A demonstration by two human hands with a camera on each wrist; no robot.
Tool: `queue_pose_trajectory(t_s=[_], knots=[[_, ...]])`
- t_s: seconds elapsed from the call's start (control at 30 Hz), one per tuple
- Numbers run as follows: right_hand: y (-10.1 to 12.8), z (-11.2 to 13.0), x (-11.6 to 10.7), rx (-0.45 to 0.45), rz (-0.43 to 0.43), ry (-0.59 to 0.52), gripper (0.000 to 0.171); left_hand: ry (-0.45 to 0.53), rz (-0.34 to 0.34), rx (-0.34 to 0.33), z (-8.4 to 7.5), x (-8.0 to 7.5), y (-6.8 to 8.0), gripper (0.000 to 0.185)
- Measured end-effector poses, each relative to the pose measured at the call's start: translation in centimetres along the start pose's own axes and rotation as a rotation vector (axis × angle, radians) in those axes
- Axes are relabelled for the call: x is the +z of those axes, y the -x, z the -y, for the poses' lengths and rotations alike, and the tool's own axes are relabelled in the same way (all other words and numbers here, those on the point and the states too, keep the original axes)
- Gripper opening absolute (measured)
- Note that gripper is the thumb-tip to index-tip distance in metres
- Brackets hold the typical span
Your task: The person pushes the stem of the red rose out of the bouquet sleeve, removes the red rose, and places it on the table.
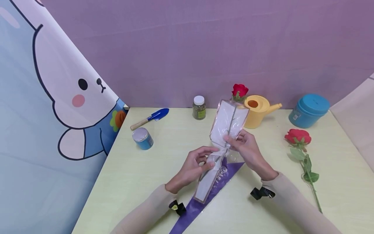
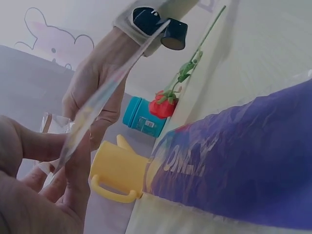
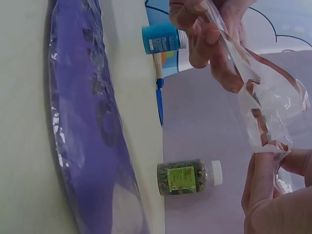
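A clear plastic flower sleeve (image 1: 226,130) with a rose stem inside is held above the table, its red bloom (image 1: 240,90) sticking out at the far end. My left hand (image 1: 208,159) pinches the sleeve's narrow lower part. My right hand (image 1: 230,140) grips it a little higher, at the gathered waist. In the right wrist view the crinkled sleeve (image 3: 263,102) stretches between the left hand (image 3: 209,34) and the right hand (image 3: 268,190). A purple wrapper (image 1: 204,198) lies flat on the table beneath the sleeve.
A second red rose (image 1: 298,136) lies at the right. Along the back stand a yellow watering can (image 1: 258,110), a blue lidded tub (image 1: 309,110), a seed jar (image 1: 199,107) and a blue trowel (image 1: 150,118). A small blue tin (image 1: 142,138) sits at the left.
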State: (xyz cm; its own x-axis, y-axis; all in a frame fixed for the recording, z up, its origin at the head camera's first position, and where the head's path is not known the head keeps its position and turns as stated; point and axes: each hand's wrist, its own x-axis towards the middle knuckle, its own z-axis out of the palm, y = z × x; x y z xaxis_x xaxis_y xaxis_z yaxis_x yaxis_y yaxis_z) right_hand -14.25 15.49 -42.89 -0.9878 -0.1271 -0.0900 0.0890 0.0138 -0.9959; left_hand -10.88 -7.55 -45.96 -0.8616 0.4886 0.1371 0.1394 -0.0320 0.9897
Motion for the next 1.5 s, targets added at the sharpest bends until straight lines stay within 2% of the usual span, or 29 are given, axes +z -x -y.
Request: queue_pose_trajectory(t_s=[0.23,0.6,0.73,0.9,1.03,1.13,1.23,1.4,1.5], knots=[[0.5,-0.3,0.2,-0.001,0.040,0.033,0.047,-0.011,-0.036,-0.003,0.1,0.1,0.1,0.044],[0.8,-0.4,0.5,0.014,0.101,0.094,0.048,-0.036,-0.088,-0.008,-0.2,0.1,0.1,0.042],[0.8,-0.3,0.6,0.020,0.061,0.075,0.047,-0.040,-0.079,-0.006,-0.2,0.0,-0.1,0.041],[0.6,0.2,0.2,0.048,0.001,0.057,0.044,-0.063,-0.030,-0.028,-0.2,-0.2,0.0,0.043],[0.2,1.0,-0.8,0.042,-0.048,-0.016,0.033,-0.077,0.004,-0.047,0.0,-0.2,0.3,0.046],[-0.2,1.8,-1.8,0.012,-0.104,-0.118,0.019,-0.091,0.031,-0.069,0.1,-0.1,0.4,0.048],[-0.7,2.7,-2.8,-0.042,-0.162,-0.214,0.011,-0.101,0.057,-0.106,0.0,0.0,0.6,0.050],[-1.1,3.6,-4.2,-0.120,-0.236,-0.269,0.011,-0.123,0.090,-0.155,-0.1,-0.1,0.6,0.052],[-1.2,3.6,-4.4,-0.127,-0.233,-0.277,0.011,-0.126,0.118,-0.172,-0.2,-0.4,0.5,0.057]])
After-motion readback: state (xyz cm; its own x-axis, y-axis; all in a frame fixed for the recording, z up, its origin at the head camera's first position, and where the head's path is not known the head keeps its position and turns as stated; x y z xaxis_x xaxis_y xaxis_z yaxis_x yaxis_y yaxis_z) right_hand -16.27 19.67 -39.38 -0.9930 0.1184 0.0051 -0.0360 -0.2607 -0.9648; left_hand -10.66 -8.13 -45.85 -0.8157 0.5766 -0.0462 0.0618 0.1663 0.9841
